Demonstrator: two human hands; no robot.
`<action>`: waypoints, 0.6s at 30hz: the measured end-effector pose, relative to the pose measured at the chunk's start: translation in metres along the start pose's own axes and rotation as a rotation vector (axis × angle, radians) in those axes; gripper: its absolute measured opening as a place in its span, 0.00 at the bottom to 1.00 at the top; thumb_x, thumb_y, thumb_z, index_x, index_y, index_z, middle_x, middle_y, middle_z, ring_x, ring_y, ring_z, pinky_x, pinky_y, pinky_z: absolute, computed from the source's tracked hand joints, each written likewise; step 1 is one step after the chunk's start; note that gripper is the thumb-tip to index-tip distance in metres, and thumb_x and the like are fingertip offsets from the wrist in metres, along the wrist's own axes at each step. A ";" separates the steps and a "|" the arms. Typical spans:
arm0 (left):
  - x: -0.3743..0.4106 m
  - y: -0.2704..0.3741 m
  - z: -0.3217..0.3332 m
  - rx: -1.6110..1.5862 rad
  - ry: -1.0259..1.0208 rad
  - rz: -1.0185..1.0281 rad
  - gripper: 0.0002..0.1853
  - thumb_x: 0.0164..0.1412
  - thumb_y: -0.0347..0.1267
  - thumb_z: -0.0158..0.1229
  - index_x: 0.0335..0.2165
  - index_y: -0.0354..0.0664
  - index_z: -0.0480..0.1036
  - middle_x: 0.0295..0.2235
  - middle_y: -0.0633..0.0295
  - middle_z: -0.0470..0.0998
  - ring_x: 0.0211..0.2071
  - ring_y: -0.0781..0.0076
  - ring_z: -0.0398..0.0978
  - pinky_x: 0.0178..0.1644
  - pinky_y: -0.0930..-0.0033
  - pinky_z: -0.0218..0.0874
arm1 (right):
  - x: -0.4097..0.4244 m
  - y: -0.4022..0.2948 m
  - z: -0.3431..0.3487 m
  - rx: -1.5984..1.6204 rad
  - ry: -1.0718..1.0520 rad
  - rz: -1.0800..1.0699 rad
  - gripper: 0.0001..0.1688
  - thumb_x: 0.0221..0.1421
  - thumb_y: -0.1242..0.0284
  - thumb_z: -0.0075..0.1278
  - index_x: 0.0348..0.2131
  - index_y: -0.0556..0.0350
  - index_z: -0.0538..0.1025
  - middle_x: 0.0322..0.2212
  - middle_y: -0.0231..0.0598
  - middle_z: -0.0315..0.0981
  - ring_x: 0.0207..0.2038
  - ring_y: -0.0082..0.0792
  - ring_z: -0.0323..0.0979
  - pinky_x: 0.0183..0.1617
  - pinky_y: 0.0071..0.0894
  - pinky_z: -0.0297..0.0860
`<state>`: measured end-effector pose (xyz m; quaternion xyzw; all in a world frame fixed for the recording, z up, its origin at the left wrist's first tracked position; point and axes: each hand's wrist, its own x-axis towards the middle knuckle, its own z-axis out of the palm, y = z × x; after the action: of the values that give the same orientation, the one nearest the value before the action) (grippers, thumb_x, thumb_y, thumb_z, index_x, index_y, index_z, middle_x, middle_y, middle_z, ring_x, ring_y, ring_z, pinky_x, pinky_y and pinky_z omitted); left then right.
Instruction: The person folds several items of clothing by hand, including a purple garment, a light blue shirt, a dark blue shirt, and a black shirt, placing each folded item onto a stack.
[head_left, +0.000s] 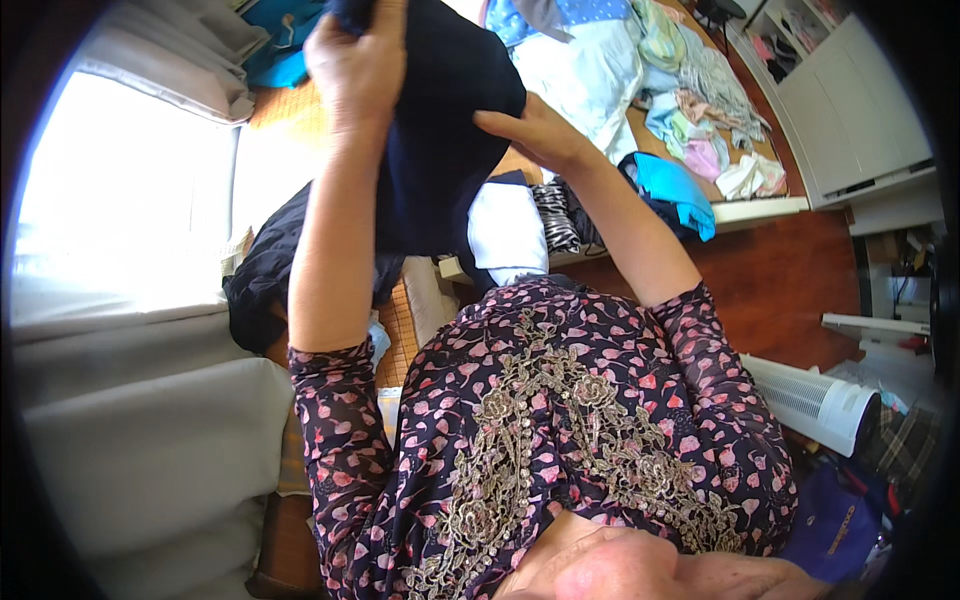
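Note:
A black garment (450, 127) hangs in front of me, raised above the bed. At its upper left my left hand (360, 71) is closed around the bunched cloth. My right hand (544, 135) is at the garment's right edge, its thumb over the front and its fingers hidden behind the cloth. Below the right hand lie a folded white cloth (510, 225) and a zebra-striped cloth (553, 217). More dark cloth (262, 277) is heaped at the left, partly behind my left forearm.
Loose clothes (694, 127) and a pale blue cloth (577, 79) cover part of the bed, with a bright blue folded garment (675, 191) at its edge. A white cabinet (847, 112) stands right. Nearer are a white tower-shaped appliance (810, 401) and a purple bag (832, 517). Curtains (157, 427) hang left.

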<state>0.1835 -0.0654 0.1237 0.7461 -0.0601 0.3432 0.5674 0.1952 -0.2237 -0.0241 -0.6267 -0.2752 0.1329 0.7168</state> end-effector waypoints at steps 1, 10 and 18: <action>0.007 -0.019 -0.009 -0.129 0.020 -0.175 0.17 0.52 0.39 0.63 0.35 0.36 0.75 0.31 0.63 0.78 0.32 0.73 0.74 0.37 0.71 0.65 | -0.001 -0.018 0.003 -0.179 0.039 0.036 0.33 0.58 0.54 0.45 0.51 0.64 0.64 0.44 0.39 0.67 0.47 0.29 0.64 0.54 0.29 0.59; -0.024 -0.061 -0.060 -0.404 -0.612 -0.672 0.27 0.55 0.34 0.59 0.51 0.35 0.62 0.44 0.57 0.72 0.46 0.65 0.70 0.51 0.65 0.60 | -0.017 -0.051 0.001 0.093 0.171 -0.011 0.20 0.60 0.63 0.45 0.46 0.57 0.70 0.39 0.30 0.71 0.43 0.21 0.67 0.49 0.20 0.63; -0.032 -0.080 -0.047 -0.481 -0.455 -0.726 0.18 0.51 0.29 0.62 0.41 0.35 0.70 0.34 0.57 0.76 0.33 0.69 0.77 0.38 0.71 0.70 | -0.025 -0.066 -0.005 0.087 0.225 -0.008 0.18 0.61 0.66 0.45 0.44 0.60 0.70 0.39 0.33 0.71 0.42 0.23 0.69 0.48 0.23 0.65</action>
<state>0.1764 -0.0055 0.0467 0.6227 0.0036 -0.0720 0.7791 0.1678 -0.2533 0.0343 -0.6049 -0.1897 0.0707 0.7701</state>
